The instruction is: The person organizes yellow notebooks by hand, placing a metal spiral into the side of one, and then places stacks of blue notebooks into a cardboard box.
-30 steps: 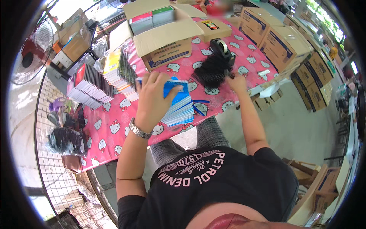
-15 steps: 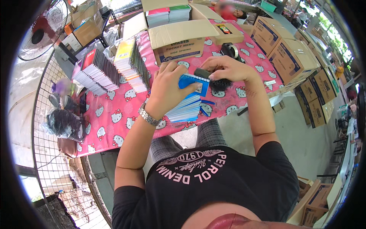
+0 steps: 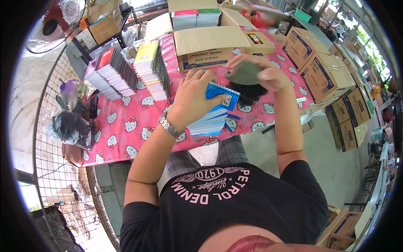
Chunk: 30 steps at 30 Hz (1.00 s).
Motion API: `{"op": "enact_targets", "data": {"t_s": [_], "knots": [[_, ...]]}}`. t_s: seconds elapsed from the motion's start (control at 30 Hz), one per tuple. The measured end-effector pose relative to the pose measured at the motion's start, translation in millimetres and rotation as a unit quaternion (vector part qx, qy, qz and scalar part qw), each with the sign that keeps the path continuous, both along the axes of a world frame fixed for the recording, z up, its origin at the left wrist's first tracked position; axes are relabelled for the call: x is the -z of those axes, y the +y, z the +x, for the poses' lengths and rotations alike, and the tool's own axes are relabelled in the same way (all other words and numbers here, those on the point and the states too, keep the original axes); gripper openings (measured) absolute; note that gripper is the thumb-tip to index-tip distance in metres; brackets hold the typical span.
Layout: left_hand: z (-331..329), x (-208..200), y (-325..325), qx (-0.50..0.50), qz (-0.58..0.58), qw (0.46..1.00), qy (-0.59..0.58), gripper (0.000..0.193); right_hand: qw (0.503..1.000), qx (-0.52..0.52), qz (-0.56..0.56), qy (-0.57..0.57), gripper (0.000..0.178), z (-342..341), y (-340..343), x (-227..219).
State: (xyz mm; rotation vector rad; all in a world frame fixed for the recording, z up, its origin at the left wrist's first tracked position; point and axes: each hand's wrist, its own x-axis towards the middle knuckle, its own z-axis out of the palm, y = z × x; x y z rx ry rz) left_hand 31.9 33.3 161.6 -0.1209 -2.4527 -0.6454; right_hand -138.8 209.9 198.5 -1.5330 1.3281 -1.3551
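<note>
A stack of blue spiral notebooks stands near the table's front edge. My left hand grips the blue spiral notebook on top, with the thumb pressed on its cover and the fingers bent over the far side. Just right of it, my right hand is closed on a flat dark green-grey piece, lifted and tilted; I cannot make out its kind. Below that piece lies a black bristly heap, partly covered by it. Blue strips lie beside the stack.
Stacks of spiral notebooks, one with a yellow top and one with a red top, stand at left. Behind is an open cardboard box of notebooks. Cartons are piled at right. A fan stands far left. Other people sit behind the table.
My right hand has lifted the green-grey piece away from the notebook's spiral edge, rightward and up, turning its flat face into view. My left hand keeps its hold.
</note>
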Motion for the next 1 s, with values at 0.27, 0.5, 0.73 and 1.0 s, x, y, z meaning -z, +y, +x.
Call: {"op": "enact_targets", "data": {"t_s": [0.27,0.5,0.73,1.0], "knots": [[-1.5,-7.7,0.7,-0.008,0.02,1.0,-0.02,0.046,0.996,-0.02,0.039,-0.072,0.066,-15.5,-8.1,9.5],[-2.5,-2.8,-1.8,-0.004,0.04,0.999,-0.015,0.041,0.985,-0.073,0.004,-0.154,0.066,-14.6,-22.8,18.3],[4.4,3.9,-40.6,0.002,0.064,0.997,-0.047,0.035,0.986,-0.068,0.056,-0.139,0.065,-25.9,-43.0,24.7],[1.7,10.8,-43.8,0.046,0.097,0.994,-0.028,0.034,0.987,0.022,0.144,0.068,0.065,-25.1,-61.5,25.4]]}}
